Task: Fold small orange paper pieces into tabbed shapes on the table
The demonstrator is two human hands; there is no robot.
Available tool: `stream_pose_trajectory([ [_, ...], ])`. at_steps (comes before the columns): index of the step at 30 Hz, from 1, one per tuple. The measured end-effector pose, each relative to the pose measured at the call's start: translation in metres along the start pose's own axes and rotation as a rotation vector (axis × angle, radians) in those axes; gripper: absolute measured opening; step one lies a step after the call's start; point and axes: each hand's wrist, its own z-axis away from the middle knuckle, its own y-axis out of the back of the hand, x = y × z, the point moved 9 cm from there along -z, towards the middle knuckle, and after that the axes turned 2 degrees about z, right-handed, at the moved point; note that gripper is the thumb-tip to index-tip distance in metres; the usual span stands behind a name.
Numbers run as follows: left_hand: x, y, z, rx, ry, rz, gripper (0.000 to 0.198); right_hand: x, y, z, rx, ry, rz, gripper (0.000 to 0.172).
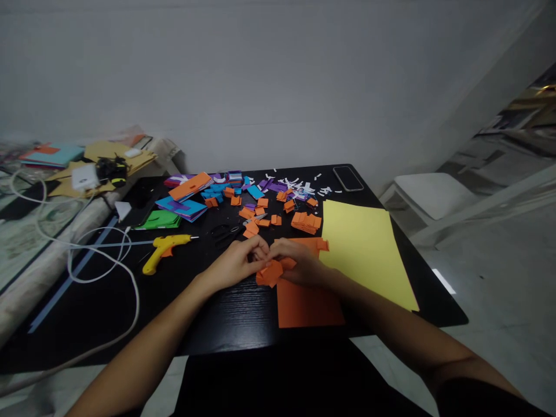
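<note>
My left hand (238,263) and my right hand (299,260) meet over the front of the black table. Between them they grip folded orange paper pieces (271,274), with the fingers of both hands closed round them. Under my right hand lies a larger orange sheet (308,310). A small folded orange tab (322,245) rests by its upper right corner. Just beyond my hands are loose orange paper pieces (252,229) and a stack of orange paper pieces (306,222). Black-handled scissors (223,233) lie beyond my left hand, partly covered by paper.
A yellow glue gun (167,250) and a white cable (135,292) lie at left. Yellow sheets (362,249) cover the right side, below a phone (347,178). Behind are coloured paper booklets (182,207) and white paper scraps (304,188). A white stool (434,194) stands at right.
</note>
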Motion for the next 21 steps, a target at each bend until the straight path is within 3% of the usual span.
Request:
stream_pose_trajectory([
  [8,-0.0008,-0.0069,0.0018,-0.113,-0.015,-0.004,0.016,0.0034,0.0,0.0028,0.001,-0.031,-0.022,0.018],
  [17,-0.0019,-0.0034,0.0019,-0.097,0.035,-0.013,0.006,0.0004,0.0009,0.0029,0.027,-0.043,-0.005,0.011],
  [21,-0.0029,-0.003,0.0023,-0.101,0.048,-0.002,0.01,0.001,0.0027,0.003,0.067,-0.059,0.004,0.012],
])
